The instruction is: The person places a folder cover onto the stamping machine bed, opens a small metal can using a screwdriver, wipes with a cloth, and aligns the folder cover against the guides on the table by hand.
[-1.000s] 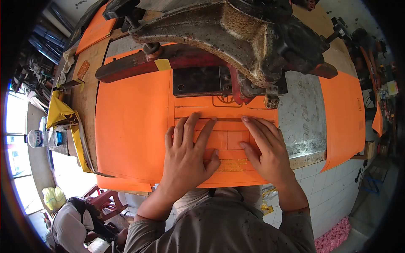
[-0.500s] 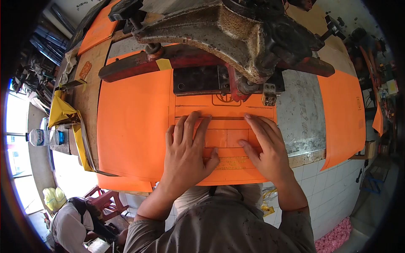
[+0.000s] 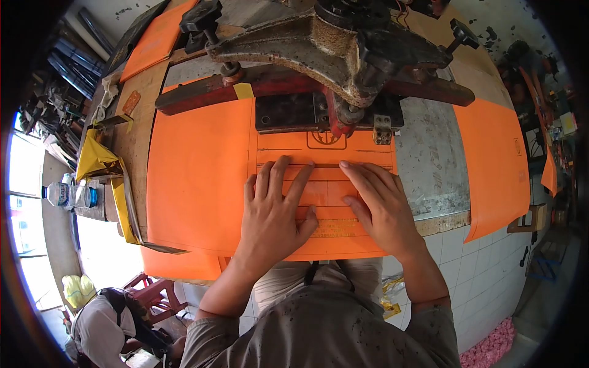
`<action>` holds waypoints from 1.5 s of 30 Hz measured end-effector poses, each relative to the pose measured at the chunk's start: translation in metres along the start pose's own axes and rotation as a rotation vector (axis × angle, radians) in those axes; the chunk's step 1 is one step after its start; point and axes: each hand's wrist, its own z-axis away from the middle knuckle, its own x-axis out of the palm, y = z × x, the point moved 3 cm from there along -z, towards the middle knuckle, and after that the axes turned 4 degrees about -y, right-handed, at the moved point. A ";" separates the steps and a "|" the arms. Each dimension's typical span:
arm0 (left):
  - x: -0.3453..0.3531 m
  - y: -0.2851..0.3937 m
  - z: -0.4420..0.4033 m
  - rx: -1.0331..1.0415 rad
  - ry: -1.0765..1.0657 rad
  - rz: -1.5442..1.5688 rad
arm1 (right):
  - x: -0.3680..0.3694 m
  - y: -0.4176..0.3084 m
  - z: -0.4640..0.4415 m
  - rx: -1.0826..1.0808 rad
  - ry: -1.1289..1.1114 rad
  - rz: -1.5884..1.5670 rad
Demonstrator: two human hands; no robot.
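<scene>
A bright orange sheet (image 3: 196, 184) lies on the bench under a heavy metal press (image 3: 343, 61). Printed lines, a round emblem (image 3: 326, 140) and a block of small gold lettering (image 3: 336, 228) mark it. My left hand (image 3: 273, 214) rests flat on the sheet with its fingers spread. Opposite it, my right hand (image 3: 383, 211) also lies on the sheet, fingers stretched forward and thumb apart. Both index fingertips touch near a narrow dark line across the sheet, just in front of the press's black plate (image 3: 288, 113). Neither hand grips anything.
The press's red crossbar (image 3: 202, 92) spans above the sheet. Gold foil (image 3: 95, 159) hangs at the bench's left, near a water bottle (image 3: 70, 195). Another orange sheet (image 3: 494, 165) drapes over the right edge. A person (image 3: 107, 328) is low at the left.
My two hands have come closer together on the sheet, with the right index fingertip shifted left. The whole view has shifted slightly.
</scene>
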 end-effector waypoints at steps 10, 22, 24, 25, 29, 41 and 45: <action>0.001 -0.001 0.002 0.014 0.029 0.003 | 0.001 0.002 0.000 0.009 0.015 -0.036; 0.001 -0.001 0.002 0.015 0.022 0.003 | -0.001 0.002 0.002 0.071 0.057 -0.057; 0.001 -0.001 0.002 0.012 0.016 0.003 | -0.001 0.002 0.002 0.071 0.064 -0.057; 0.001 -0.001 0.002 0.013 0.018 -0.003 | 0.000 0.003 0.003 0.070 0.068 -0.058; -0.001 0.000 0.001 -0.004 0.021 0.008 | 0.001 0.004 0.005 0.066 0.079 -0.067; -0.028 -0.025 0.017 0.002 -0.042 0.220 | -0.014 0.004 0.041 0.142 0.022 0.100; -0.033 -0.050 0.031 -0.036 -0.102 0.109 | -0.015 0.008 0.050 0.172 -0.036 0.149</action>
